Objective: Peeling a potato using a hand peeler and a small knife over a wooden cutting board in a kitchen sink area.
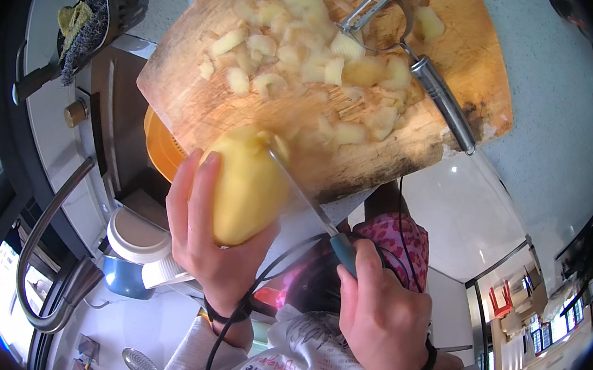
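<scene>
My left hand (pixel 208 230) grips a large peeled potato (pixel 245 196), its yellow surface smooth over most of what shows. In my right hand (pixel 383 309) is a small knife (pixel 306 196) with a blue-grey handle. The knife's tip meets the upper end of the potato. Both are raised at the near edge of a worn wooden cutting board (pixel 179 79). Potato peelings (pixel 297 53) lie scattered over the board. A metal peeler (pixel 441 102) rests on the board's right part, its handle reaching past the edge.
Left of the board is a sink with an orange colander (pixel 162 144), white bowls (pixel 136 237) and a blue pot (pixel 127 276). A curved metal faucet (pixel 40 247) rises beside it. A black caddy (pixel 113 15) holds scrubbers. Black cables (pixel 235 306) hang near my left wrist.
</scene>
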`<state>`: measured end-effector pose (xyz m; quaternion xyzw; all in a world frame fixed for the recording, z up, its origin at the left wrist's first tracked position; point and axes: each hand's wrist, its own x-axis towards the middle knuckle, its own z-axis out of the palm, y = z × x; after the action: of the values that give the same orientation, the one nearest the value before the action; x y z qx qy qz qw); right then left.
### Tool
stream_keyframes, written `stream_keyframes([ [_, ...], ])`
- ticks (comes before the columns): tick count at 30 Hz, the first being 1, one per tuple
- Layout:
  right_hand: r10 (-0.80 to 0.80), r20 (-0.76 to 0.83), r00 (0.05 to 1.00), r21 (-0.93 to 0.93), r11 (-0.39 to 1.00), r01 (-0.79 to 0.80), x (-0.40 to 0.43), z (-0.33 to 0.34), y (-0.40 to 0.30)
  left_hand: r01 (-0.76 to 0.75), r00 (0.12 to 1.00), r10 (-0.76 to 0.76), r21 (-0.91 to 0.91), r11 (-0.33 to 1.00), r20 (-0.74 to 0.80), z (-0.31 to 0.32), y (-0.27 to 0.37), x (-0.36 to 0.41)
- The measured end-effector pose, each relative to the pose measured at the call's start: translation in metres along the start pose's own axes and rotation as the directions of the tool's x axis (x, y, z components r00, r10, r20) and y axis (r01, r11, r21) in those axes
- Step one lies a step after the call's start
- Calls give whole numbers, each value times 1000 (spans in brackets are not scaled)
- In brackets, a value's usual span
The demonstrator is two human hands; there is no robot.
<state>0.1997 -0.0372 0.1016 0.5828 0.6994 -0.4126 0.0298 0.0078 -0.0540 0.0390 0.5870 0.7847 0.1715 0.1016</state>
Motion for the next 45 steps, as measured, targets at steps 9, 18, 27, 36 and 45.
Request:
stream_keyframes([
  [9,17,48,999,-214,977,-7,6,-15,-10,31,999,-33,32,999,44,-4,11,4],
  [18,84,91,992,4,996,-85,10,-10,-17,119,993,-119,-12,993,10,0,29,4],
  [27,16,79,997,250,968,-35,9,-21,15,98,995,-97,-41,994,28,-1,8,-4],
  [36,-165,53,985,-146,974,171,15,-25,42,-23,1000,22,-80,997,-13,0,-2,1],
  [45,-308,-28,951,-118,946,302,29,11,63,143,973,-88,-257,956,213,-22,-27,35],
])
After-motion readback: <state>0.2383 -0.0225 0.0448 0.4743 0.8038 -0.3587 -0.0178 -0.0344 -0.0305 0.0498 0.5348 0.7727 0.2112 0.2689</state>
